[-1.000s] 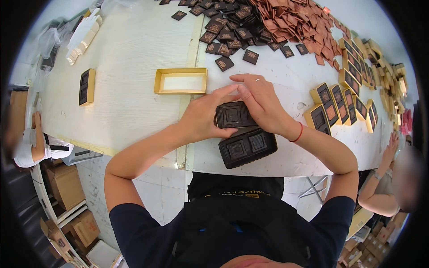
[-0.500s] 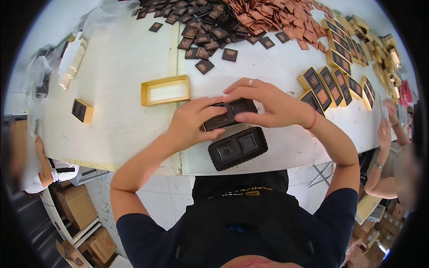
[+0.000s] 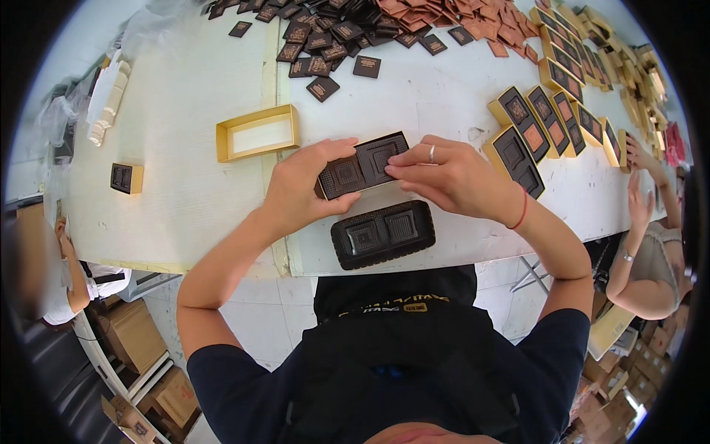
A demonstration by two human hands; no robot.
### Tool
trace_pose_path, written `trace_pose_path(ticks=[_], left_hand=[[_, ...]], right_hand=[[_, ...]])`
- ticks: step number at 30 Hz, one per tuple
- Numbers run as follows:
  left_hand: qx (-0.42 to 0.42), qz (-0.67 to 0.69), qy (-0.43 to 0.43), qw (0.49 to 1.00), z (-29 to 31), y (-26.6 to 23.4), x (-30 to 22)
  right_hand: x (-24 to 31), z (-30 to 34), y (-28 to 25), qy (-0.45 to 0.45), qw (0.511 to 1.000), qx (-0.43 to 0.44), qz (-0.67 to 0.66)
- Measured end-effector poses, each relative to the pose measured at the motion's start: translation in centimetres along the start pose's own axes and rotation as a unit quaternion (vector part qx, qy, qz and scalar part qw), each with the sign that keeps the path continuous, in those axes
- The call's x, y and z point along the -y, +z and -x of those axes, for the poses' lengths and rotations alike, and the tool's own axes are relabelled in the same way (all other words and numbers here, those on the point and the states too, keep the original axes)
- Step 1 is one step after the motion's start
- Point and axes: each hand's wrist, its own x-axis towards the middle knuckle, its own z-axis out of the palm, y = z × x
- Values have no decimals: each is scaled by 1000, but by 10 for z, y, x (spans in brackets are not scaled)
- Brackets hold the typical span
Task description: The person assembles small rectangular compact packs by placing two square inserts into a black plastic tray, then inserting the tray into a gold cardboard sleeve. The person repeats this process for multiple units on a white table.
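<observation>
A shallow rectangular box with a black two-compartment tray insert in it lies tilted on the table before me. My left hand grips its left end, thumb on the near side and fingers over the far side. At its right end, my right hand has its fingers drawn together, their tips on the insert's right compartment. Just nearer to me lies a stack of black plastic tray inserts with ridged edges. An open gold box part with a pale bottom sits beyond my left hand.
Dark square packets and reddish-brown ones lie heaped at the far side. Gold boxes with black inserts stand in rows on the right. One small gold box stands at left. Other people's arms show at both sides.
My right hand has drawn back to the right from over the box, uncovering the insert's compartments. My left fingers have slid off the insert toward the box's left end.
</observation>
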Motion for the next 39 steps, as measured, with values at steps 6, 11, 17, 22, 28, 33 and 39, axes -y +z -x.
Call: trace_pose_path(ticks=[6,11,17,22,28,33,39], left_hand=[[-2,-1,8,1000,-1,-4,-2],[-57,-26,55,997,-3,-17,-8],[-84,-49,89,991,7,-35,-10],[-127,-189,-29,973,16,-113,23],[-94,-13,-187,978,46,-124,56],[-111,-91,-142,979,34,-99,51],[-113,-149,-116,975,35,-96,37]], right_hand=[[42,24,-21,-80,996,-26,-4],[55,43,17,-94,989,4,115],[60,35,-1,28,998,32,-39],[60,20,-28,105,974,-43,-197],[34,-78,-29,232,846,15,-480],[-2,-145,6,354,780,29,-515],[-25,-159,-5,410,778,18,-477]])
